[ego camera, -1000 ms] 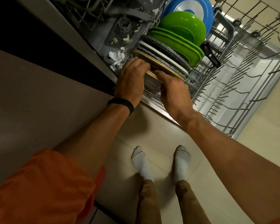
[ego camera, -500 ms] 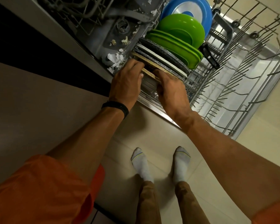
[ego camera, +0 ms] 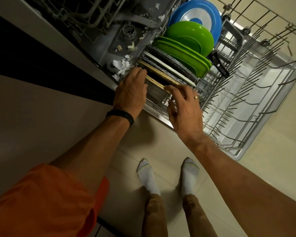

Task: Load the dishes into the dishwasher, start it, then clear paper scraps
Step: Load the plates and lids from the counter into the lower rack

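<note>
So the lower rack [ego camera: 237,148] is rolled all the way out over the open dishwasher door [ego camera: 263,127], and the dishes are all jammed into its back left corner, right by the mouth of the tub. They stand on edge in one tight row: blue plate [ego camera: 210,16] furthest back, then a green bowl [ego camera: 190,34], green plates [ego camera: 183,53], dark speckled plates [ego camera: 164,57], a white plate [ego camera: 169,68], and a tan speckled plate [ego camera: 156,82] at the near end. The tan one is upright too, with its top edge running parallel to the rest of the row and its flat face toward the front of the rack. The left hand [ego camera: 132,89] has its fingers curled over the left end of that edge and is gripping it. The right hand [ego camera: 183,106] is loose, fingers spread apart, only the fingertips [ego camera: 168,87] touching the other end. There's a gap between the tan plate and the rack's front rim. To the right it's just bare tines out to the rack's far side. Torn paper scraps [ego camera: 122,68] sit on the tub floor just left of the row, close to the left knuckles, with a few more bits further in. Under it all is pale floor tile [ego camera: 161,142], and a beige cabinet front [ego camera: 41,108] runs along the left.
</note>
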